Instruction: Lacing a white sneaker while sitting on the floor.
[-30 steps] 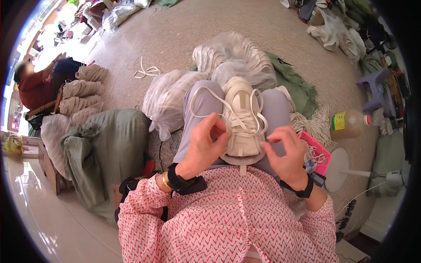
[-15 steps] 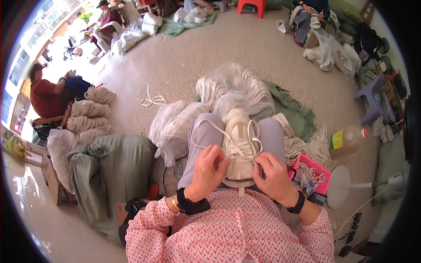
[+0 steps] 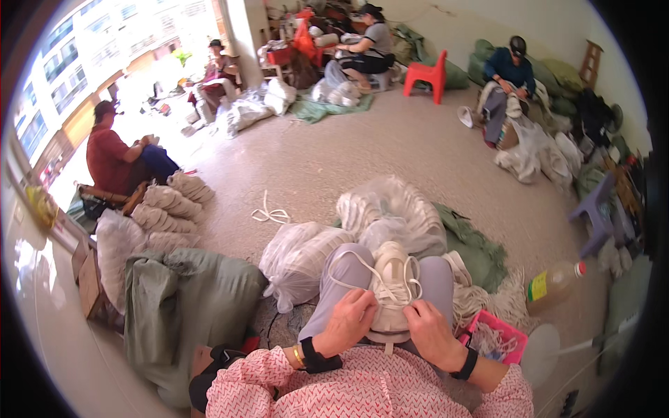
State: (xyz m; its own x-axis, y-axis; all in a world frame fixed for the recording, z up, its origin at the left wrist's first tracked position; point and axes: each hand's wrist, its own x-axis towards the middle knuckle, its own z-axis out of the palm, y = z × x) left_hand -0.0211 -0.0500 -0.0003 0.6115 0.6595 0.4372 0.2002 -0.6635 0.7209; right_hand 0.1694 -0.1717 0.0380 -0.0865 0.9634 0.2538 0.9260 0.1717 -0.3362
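Seated person, white shoe (image 3: 390, 292) resting on the lap (sole down, toe pointing away). Left hand (image 3: 348, 320) and right hand (image 3: 428, 333) flank its tongue, fingers pinching the white lace (image 3: 348, 259); clear bags of shoes (image 3: 303, 254) lie just beyond the knees.
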